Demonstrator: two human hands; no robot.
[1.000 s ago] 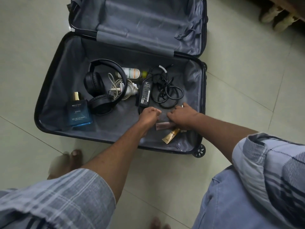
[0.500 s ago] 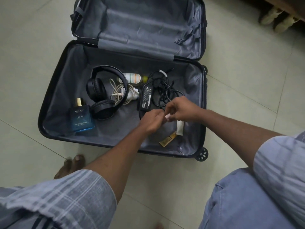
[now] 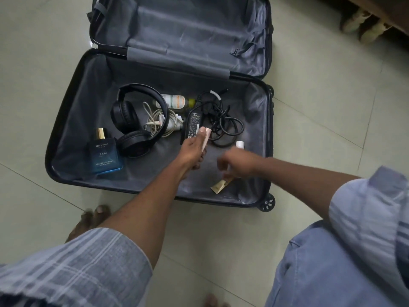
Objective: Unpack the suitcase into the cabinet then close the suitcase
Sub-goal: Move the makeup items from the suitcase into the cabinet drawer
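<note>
From the head camera, the suitcase (image 3: 66, 129) lies flat and wide open on the tiled floor (image 3: 321, 129), its lid folded back away from the person. Taking the black power adapter (image 3: 193, 124) in the near half as the landmark: the left hand (image 3: 192, 151) hovers just on the near side of it, fingers curled around a slim pinkish tube (image 3: 206, 138) whose tip pokes out past the fingertips and overlaps the adapter's near end. The right hand (image 3: 240, 162) is off to the adapter's right and nearer the person, blurred; its fingers look curled around a small white tube (image 3: 239, 144) that sticks up out of the fist — how tightly it grips cannot be told through the blur. Below that hand, nearest the suitcase's front wall, a gold sachet (image 3: 220, 185) lies on the lining.

Right of the adapter sits its tangle of black cable (image 3: 228, 125). Just left of it is a coil of white cable with a plug (image 3: 163, 122), and beyond that the black headphones (image 3: 132, 120). Behind the adapter, a white bottle (image 3: 173, 101) lies on its side. Farthest left of it, past the headphones, a blue perfume bottle (image 3: 104, 156) with a gold cap lies flat — touching the lower earcup.
</note>
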